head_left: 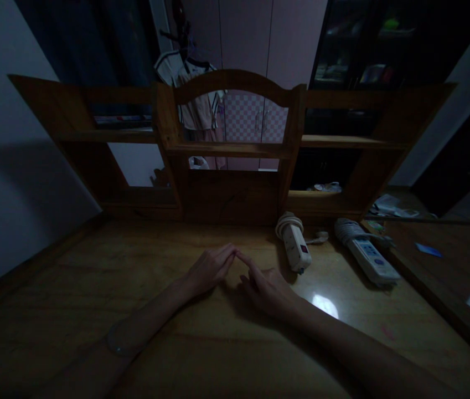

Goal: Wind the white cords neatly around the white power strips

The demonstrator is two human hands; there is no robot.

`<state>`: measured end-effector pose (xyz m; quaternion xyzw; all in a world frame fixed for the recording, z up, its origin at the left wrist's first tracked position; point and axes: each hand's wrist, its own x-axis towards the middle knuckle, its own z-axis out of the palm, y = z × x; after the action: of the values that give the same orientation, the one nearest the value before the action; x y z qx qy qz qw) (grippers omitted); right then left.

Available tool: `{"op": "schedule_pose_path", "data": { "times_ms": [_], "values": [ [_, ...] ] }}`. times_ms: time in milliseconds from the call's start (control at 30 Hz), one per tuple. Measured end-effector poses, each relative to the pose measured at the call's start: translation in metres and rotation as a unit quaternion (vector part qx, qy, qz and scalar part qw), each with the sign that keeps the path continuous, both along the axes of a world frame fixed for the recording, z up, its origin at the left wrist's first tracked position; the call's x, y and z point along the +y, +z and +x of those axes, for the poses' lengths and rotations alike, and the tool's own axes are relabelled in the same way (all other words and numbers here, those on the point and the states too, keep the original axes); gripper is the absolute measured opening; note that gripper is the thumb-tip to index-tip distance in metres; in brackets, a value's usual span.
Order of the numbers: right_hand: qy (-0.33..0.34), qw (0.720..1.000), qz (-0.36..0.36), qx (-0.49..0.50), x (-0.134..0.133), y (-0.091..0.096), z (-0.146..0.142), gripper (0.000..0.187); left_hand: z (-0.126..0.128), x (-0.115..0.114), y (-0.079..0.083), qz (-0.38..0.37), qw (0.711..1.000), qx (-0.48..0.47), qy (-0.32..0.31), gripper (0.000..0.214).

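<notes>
Both my hands rest palm down on a wooden desk (93, 288) in a dim room. My left hand (210, 269) lies flat with its fingers stretched out together, pointing right. My right hand (266, 288) lies flat too, its fingers pointing up and left. The fingertips of the two hands meet near the desk's middle. Neither hand holds anything. A small white power strip (296, 246) with a coiled cord lies just right of my right hand, apart from it.
A longer white power strip (370, 255) lies further right. A wooden shelf unit (230, 149) stands along the desk's back edge. A white wall is on the left. Clothes hang behind the shelf. Papers lie at the far right.
</notes>
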<state>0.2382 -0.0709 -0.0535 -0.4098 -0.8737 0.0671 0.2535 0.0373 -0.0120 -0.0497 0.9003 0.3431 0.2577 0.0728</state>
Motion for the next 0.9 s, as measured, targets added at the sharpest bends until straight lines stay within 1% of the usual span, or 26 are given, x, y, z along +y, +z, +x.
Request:
{"op": "schedule_pose_path", "data": {
  "times_ms": [133,367,900],
  "values": [
    [0.004,1.000,0.010,-0.006,-0.0013,0.0023,-0.0004,0.056,0.0009,-0.0016,-0.0008,-0.019,1.000,0.005,0.015,0.019],
    [-0.003,1.000,0.014,-0.012,-0.0010,0.0015,0.0003,0.059,0.0013,-0.0022,-0.0016,-0.018,0.999,0.009,0.027,0.018],
    [-0.003,1.000,-0.002,-0.015,-0.0004,-0.0001,0.0001,0.060,0.0005,-0.0026,0.0018,-0.031,0.999,-0.010,0.009,0.019]
  ]
}}
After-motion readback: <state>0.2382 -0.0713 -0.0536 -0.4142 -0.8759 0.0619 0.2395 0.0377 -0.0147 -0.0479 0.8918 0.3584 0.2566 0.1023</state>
